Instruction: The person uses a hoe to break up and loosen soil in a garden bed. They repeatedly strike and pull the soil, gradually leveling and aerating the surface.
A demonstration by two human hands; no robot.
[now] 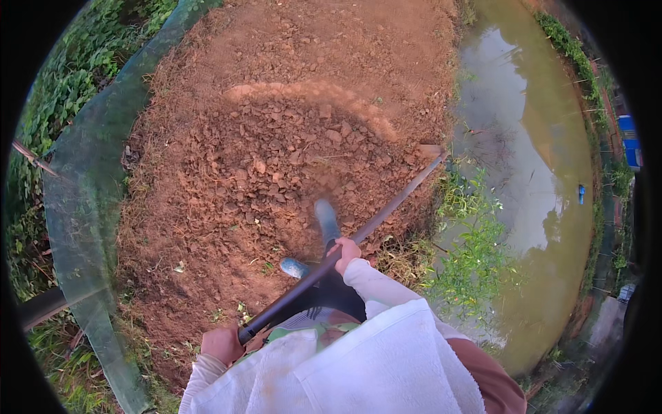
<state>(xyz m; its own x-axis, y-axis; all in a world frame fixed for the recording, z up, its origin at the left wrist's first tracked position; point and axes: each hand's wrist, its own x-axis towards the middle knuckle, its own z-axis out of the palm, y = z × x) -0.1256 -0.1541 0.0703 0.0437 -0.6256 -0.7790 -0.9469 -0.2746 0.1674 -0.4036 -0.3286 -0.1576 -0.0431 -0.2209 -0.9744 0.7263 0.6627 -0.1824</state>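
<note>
A long hoe slants across the view, its dark handle [297, 292] rising from lower left to upper right. My left hand [222, 345] grips the butt end of the handle near my waist. Farther along, my right hand [347, 254] is wrapped around the shaft. At the far end the hoe's metal blade [430, 150] rests on or just above the reddish soil, at the bank's right edge; which one I cannot tell. Broken clods [289, 150] of loosened earth spread in front of my boots [326, 217].
A murky pond [543, 290] borders the bank on the right, with a leafy green plant [473, 248] at its edge. Green netting [85, 176] runs along the left, before dense foliage [77, 72]. A white towel [362, 362] hangs over my front.
</note>
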